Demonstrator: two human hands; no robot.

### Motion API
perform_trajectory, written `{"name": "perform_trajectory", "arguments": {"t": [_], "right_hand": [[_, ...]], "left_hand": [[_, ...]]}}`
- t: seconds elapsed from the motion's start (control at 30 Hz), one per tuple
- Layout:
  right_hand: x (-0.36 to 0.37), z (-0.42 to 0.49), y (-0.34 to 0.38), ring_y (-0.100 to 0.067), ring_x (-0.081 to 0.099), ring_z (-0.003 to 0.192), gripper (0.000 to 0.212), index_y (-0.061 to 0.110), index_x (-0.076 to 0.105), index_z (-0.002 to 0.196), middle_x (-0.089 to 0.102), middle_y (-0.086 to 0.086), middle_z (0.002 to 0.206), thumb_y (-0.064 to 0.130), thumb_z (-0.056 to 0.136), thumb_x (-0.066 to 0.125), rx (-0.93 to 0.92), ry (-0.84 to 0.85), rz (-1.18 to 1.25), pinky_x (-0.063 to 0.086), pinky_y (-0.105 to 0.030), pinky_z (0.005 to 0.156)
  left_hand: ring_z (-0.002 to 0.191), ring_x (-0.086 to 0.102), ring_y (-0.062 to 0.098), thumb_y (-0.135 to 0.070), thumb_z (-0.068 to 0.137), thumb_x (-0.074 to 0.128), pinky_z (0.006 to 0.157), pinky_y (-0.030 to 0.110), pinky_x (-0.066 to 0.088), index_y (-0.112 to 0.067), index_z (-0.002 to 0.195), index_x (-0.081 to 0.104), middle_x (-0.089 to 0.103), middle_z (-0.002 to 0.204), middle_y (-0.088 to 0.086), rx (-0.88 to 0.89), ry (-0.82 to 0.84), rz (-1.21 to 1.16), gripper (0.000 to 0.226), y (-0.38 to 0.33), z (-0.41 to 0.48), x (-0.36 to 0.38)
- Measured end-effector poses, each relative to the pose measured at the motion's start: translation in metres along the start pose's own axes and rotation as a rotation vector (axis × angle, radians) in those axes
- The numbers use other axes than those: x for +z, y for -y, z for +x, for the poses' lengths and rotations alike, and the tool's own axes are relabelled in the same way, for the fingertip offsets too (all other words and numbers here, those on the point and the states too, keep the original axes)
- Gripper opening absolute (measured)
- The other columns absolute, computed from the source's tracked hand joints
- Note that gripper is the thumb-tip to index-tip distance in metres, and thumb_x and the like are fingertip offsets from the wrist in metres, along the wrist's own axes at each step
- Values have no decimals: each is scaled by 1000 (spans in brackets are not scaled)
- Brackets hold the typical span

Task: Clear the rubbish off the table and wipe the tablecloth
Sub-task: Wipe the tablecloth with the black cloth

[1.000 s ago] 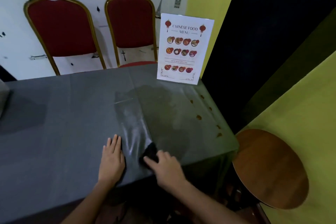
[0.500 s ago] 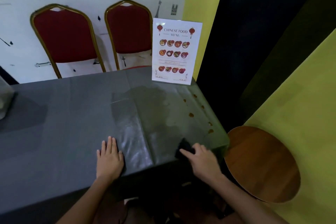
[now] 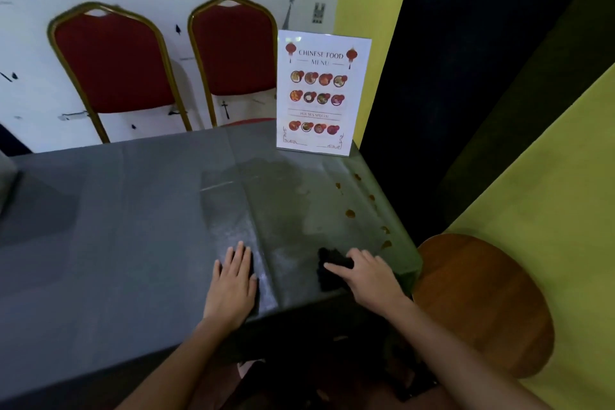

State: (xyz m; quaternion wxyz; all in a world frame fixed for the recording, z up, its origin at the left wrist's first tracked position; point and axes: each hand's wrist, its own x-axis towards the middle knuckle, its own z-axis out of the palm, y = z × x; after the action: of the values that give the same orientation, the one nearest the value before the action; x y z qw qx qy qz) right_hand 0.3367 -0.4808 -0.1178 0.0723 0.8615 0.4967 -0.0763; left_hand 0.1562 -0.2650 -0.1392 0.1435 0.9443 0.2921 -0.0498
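Observation:
A dark grey tablecloth (image 3: pixel 116 226) covers the table, with a wet, shiny patch across its right half. Several orange-brown stains (image 3: pixel 350 213) dot the cloth along the right edge. My right hand (image 3: pixel 369 276) presses a black wiping cloth (image 3: pixel 329 268) flat onto the tablecloth near the front right corner, fingers spread over it. My left hand (image 3: pixel 233 283) lies palm down on the tablecloth to the left of a raised fold, fingers together, holding nothing.
A standing Chinese food menu card (image 3: pixel 321 93) occupies the far right corner of the table. Two red chairs with gold frames (image 3: pixel 113 66) stand behind the table. A round wooden stool (image 3: pixel 482 303) sits right of the table's corner. Yellow wall on the right.
My right hand slid the black cloth from the middle fold rightwards along the front edge and now a little away from me. My left hand stayed flat in place.

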Motion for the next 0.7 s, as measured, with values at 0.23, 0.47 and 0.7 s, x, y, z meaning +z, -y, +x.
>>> {"name": "perform_trajectory", "arguments": {"t": [0.23,0.47,0.7], "right_hand": [[-15,80,-1,-26,52,98,47,49,43,135,50,-5,111,24,96,49,11,-86,53,40,-37,73],[-31,173,-4,-26,48,103,47,54,45,131,47,-4,113,23,96,47,45,-111,105,39,-37,78],[-40,250,-5,-25,47,103,48,54,42,134,46,-4,111,23,97,46,110,-140,115,40,-38,79]], "left_hand": [[146,-8,21,-50,74,-16,115,39,-5,-12,151,5,-4,159,4,77,38,34,88,-18,48,-4],[146,-7,23,-48,92,5,116,43,-3,-11,150,4,-4,159,6,40,50,18,69,-8,111,-19],[145,-10,24,-46,97,11,116,43,-3,-12,150,-2,-7,159,6,39,66,49,64,4,157,-20]]}}
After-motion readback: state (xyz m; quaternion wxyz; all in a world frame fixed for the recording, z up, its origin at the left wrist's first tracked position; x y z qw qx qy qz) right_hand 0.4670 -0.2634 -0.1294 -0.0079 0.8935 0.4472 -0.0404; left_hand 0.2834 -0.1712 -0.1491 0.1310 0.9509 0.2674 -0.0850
